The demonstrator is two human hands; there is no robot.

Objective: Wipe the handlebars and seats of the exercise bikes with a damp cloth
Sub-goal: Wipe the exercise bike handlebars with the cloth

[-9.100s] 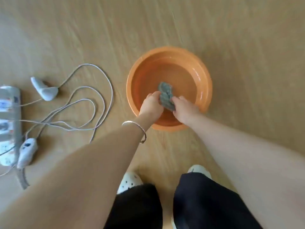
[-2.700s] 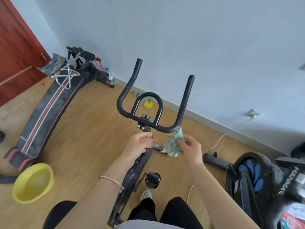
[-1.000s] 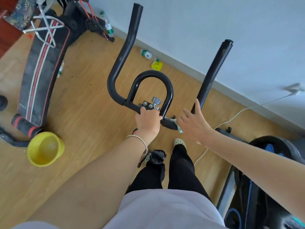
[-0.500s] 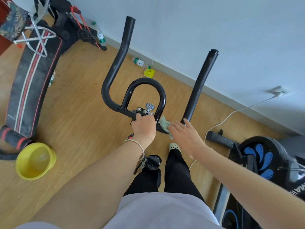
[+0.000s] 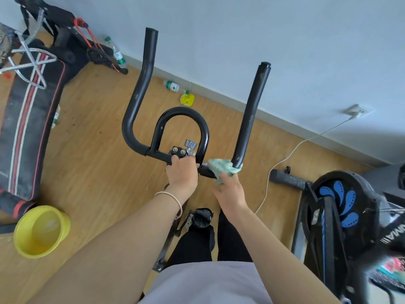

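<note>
The left hand [image 5: 182, 173] is curled tight round the middle crossbar of the handlebars [image 5: 140, 88]. Just right of it, the right hand [image 5: 230, 193] holds the cloth [image 5: 220, 166] against the right bar's bend. Whether its fingers curl cannot be told.
</note>
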